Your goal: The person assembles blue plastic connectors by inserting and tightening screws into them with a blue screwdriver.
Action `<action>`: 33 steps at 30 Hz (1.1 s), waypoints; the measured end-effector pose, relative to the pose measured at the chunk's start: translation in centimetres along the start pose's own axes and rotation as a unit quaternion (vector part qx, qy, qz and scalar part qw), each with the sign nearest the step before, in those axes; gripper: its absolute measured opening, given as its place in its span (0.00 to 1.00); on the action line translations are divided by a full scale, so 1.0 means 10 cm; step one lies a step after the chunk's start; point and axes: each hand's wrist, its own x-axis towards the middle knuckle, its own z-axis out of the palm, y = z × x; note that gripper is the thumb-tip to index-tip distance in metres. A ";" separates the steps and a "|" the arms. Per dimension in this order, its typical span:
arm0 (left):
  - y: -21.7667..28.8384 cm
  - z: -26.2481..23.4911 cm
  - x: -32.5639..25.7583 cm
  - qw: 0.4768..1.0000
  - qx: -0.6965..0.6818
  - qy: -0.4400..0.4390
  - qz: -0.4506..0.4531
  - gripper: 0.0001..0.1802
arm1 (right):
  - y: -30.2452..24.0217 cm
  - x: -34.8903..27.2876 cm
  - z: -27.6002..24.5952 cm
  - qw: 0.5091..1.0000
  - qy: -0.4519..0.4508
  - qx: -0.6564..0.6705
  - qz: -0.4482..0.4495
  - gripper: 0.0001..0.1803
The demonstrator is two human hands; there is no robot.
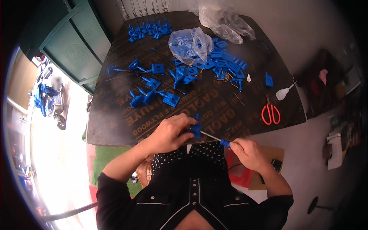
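Observation:
Close to the table's front edge, my left hand (172, 132) is closed round a blue plastic part (196, 130) with a flat plate and a pointed end. My right hand (248, 153) grips the blue handle of a screwdriver (212, 135). Its metal shaft points left, and the tip meets the blue part, where my fingers and the part hide the exact contact. A dark coil spring (199, 100) stands out just beyond the held part. Farther off lie several assembled blue pieces with springs (170, 98).
Red-handled scissors (270, 114) and a white squeeze bottle (283, 93) lie on the right of the dark table (111, 124). Loose blue plates (230, 63) and screws spread beside a clear plastic bag (190, 45) of blue parts. More blue pieces (149, 30) cluster at the back left.

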 end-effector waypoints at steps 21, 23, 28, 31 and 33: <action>-0.09 -0.09 0.05 1.000 0.023 0.009 0.016 0.07 | 0.10 0.11 -0.04 1.000 -0.027 0.009 0.011 0.18; -0.08 -0.10 0.06 1.000 0.019 0.004 0.019 0.08 | 0.10 0.13 -0.05 0.999 -0.039 0.025 0.017 0.19; -0.09 -0.13 0.09 1.000 0.011 -0.019 0.005 0.07 | 0.06 0.18 -0.12 0.993 -0.079 0.073 0.040 0.20; -0.08 -0.14 0.10 1.000 -0.004 -0.025 -0.010 0.06 | -0.01 0.20 -0.15 0.961 -0.135 0.161 0.181 0.18; -0.10 -0.14 0.10 1.000 -0.007 -0.026 -0.013 0.06 | -0.03 0.22 -0.16 0.931 -0.138 0.248 0.231 0.15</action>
